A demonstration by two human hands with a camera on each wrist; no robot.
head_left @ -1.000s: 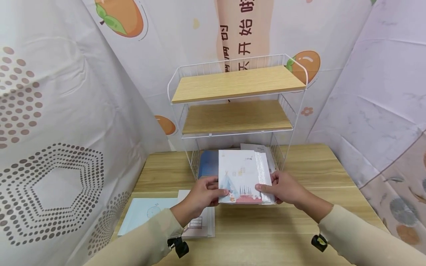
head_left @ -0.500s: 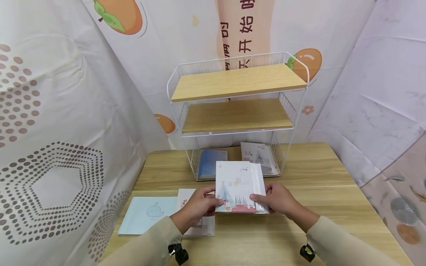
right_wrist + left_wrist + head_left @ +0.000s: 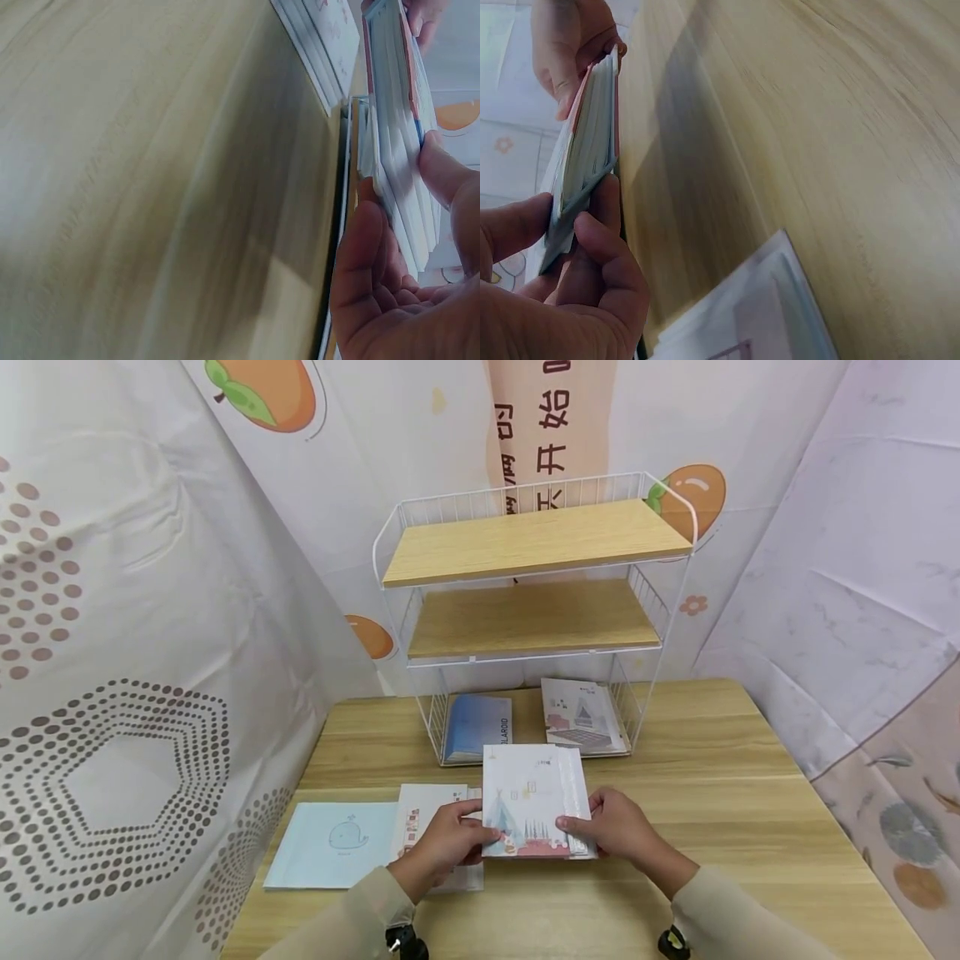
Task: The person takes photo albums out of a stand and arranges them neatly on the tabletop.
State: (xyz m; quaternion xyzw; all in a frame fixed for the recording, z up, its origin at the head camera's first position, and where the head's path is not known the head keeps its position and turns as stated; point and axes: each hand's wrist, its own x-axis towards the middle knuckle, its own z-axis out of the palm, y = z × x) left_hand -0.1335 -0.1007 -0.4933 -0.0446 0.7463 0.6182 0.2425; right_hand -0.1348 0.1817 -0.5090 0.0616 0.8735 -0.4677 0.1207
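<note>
Between both hands, above the table's front half, is a white photo album (image 3: 528,793) printed with a blue tent and pink shapes. My left hand (image 3: 450,839) grips its left edge, thumb on the cover and fingers beneath. On the opposite edge, my right hand (image 3: 622,828) pinches it the same way. The left wrist view shows the album's layered edge (image 3: 592,142); in the right wrist view its pages (image 3: 397,142) look slightly fanned. A second white album (image 3: 431,802) with small red pictures lies partly under my left hand. Beside it rests a pale blue album (image 3: 315,847) with a whale drawing.
A white wire rack with wooden shelves (image 3: 536,543) stands at the back of the wooden table (image 3: 720,810). On its bottom level are a blue album (image 3: 476,727) at left and a white one (image 3: 585,714) at right. Printed cloth (image 3: 247,568) hangs around the table.
Both hands have drawn the photo album down and back from the rack toward the person. The albums on the bottom shelf have come into view behind it.
</note>
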